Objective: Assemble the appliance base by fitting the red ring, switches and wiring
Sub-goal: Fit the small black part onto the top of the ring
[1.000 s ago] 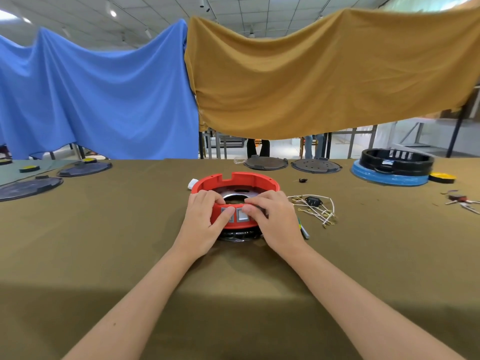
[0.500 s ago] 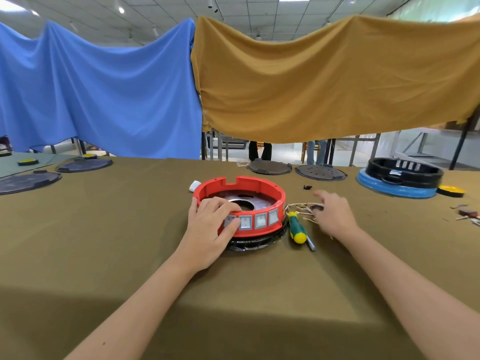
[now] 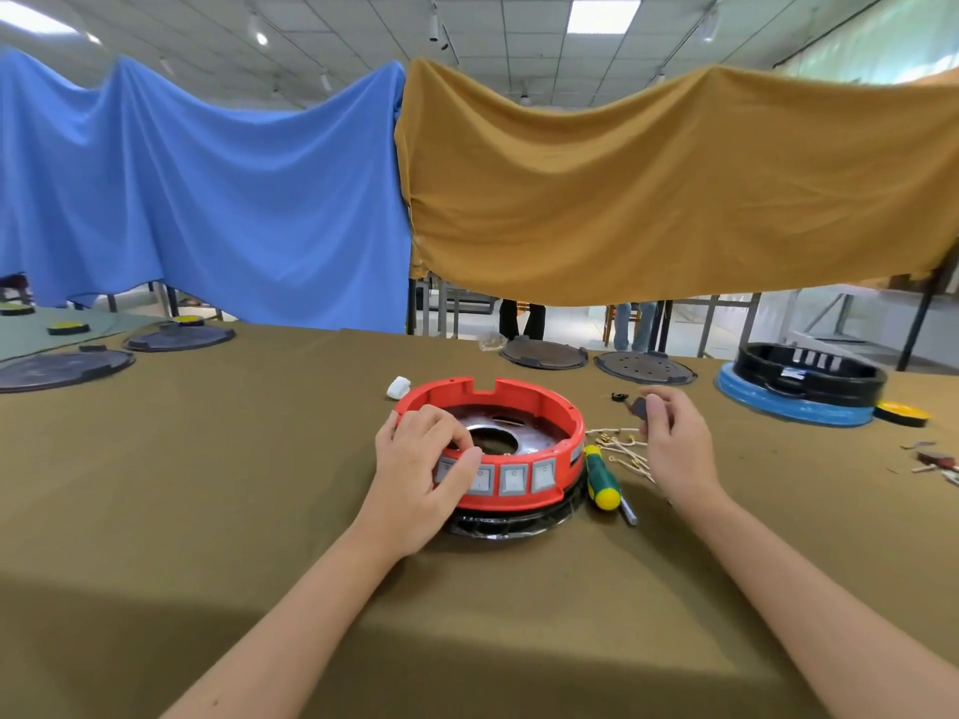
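Note:
The red ring (image 3: 539,407) sits on a black base (image 3: 508,524) in the middle of the table. Several grey rocker switches (image 3: 514,479) line its near wall. My left hand (image 3: 420,474) grips the ring's near-left rim, thumb over the leftmost switches and fingers curled inside. My right hand (image 3: 674,448) is to the right of the ring, lifted a little, and pinches a small dark part (image 3: 639,407) at its fingertips. White wires with metal terminals (image 3: 620,448) lie on the cloth under that hand.
A green and yellow screwdriver (image 3: 602,480) lies against the ring's right side. A small white piece (image 3: 398,387) lies behind the ring. Dark round plates (image 3: 643,366) and a black housing on a blue ring (image 3: 799,386) stand at the back right, more plates (image 3: 62,368) at the left.
My right hand left the ring's switch wall, reached right to the wires and now lifts a small dark part from them. My left hand stays on the ring.

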{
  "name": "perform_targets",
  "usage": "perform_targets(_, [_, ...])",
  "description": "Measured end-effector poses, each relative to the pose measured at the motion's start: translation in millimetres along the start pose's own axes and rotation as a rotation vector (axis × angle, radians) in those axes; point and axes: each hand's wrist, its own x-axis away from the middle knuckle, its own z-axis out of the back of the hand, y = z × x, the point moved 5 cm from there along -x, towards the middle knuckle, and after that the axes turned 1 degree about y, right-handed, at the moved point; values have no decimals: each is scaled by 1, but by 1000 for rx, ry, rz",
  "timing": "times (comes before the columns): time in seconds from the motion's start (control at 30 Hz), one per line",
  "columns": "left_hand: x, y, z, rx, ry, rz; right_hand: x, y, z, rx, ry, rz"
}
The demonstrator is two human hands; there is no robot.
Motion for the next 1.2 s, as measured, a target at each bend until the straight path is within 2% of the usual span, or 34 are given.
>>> perform_targets(0.1, [-2, -1, 6, 17, 59, -5, 3, -19, -7, -186, -43, -107])
perform_targets(0.27, [-1, -5, 18, 120, 166, 1, 7, -51, -38, -472, -301, -290])
perform_targets(0.4, [-1, -9, 24, 164, 134, 80, 3, -66, -54, -666, -460, -349])
perform_targets(0.5, [-16, -14, 26, 156, 70, 165, -3, -70, -63, -587, -483, -313])
perform_targets(0.6, [-51, -28, 27, 55, 3, 284, -11, -73, -71, -383, -471, -196])
perform_targets(0.77, [-90, -55, 8, -136, -384, 531, -25, -79, -87, -79, -444, -41])
perform_targets(0.9, [-94, -66, -5, -422, -566, 448, -37, -83, -97, 74, -481, 53])
perform_targets(1.0, [-99, -66, -3, -504, -742, 492, -43, -90, -102, 220, -527, 204])
perform_targets(1.07, [-107, -62, 0, -480, -824, 563, -41, -96, -108, 311, -586, 291])
perform_targets(1.13, [-117, -59, -3, -403, -812, 560, -40, -101, -118, 383, -643, 353])
perform_targets(1.2, [-121, -56, -13, -337, -751, 444, -38, -106, -127, 422, -664, 399])
